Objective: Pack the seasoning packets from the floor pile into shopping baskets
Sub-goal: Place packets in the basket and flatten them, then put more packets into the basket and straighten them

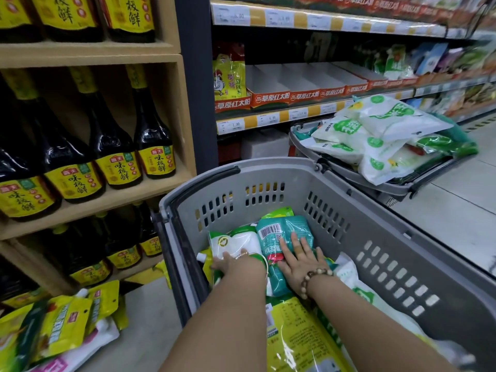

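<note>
Here both bare forearms reach down into a grey plastic shopping basket with slotted walls point(375, 232) that stands on the pale tiled floor point(442, 216). The right hand point(298, 261), with a brown beaded bracelet point(314, 276) on its wrist, lies flat with spread, straight fingers on a teal seasoning packet with a barcode point(281, 232) near the middle of the basket; it presses the packet and grasps nothing. The left hand point(228, 261) rests on a white packet with green trim point(236, 242) close to the basket's left wall. Its fingertips drop over the packet's edge out of sight, so I cannot tell whether it grips the packet. A large yellow-green packet point(295, 331) fills the basket's near end, and another white packet point(349, 275) leans along the right wall. Beyond the far right corner, a second grey basket point(295, 140) is heaped above its rim with white and green packets point(375, 130). Left of the near basket, a pile of yellow packets point(61, 326) lies on the floor at the foot of a wooden shelf point(88, 51) of dark bottles with yellow labels point(112, 146).
</note>
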`<act>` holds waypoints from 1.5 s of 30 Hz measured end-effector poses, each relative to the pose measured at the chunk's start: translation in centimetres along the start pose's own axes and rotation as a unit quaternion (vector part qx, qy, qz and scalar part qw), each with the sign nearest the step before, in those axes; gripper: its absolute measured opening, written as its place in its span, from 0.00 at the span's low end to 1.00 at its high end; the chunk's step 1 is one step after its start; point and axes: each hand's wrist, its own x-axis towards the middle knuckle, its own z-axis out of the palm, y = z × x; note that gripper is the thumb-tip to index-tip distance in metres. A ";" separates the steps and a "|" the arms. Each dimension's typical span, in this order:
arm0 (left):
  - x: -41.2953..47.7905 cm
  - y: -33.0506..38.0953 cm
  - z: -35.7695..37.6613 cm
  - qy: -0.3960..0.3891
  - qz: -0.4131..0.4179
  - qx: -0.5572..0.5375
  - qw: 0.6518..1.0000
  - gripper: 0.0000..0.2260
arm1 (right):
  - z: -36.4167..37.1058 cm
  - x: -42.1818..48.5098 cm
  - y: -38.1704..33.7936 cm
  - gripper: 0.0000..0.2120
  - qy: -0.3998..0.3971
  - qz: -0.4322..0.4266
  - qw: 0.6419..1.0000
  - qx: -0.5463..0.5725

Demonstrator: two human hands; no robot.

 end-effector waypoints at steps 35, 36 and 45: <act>-5.4 -34.5 0.6 0.417 0.017 -0.368 0.831 0.20 | -13.6 -4.3 -31.3 0.25 0.200 -0.299 0.933 -0.007; -4.6 -35.4 1.4 0.415 0.008 -0.373 0.830 0.20 | -13.3 -3.7 -32.3 0.26 0.193 -0.300 0.934 -0.016; 4.1 -37.3 8.5 0.354 -0.050 -0.433 0.828 0.17 | -6.4 4.8 -35.7 0.24 0.078 -0.199 0.973 -0.090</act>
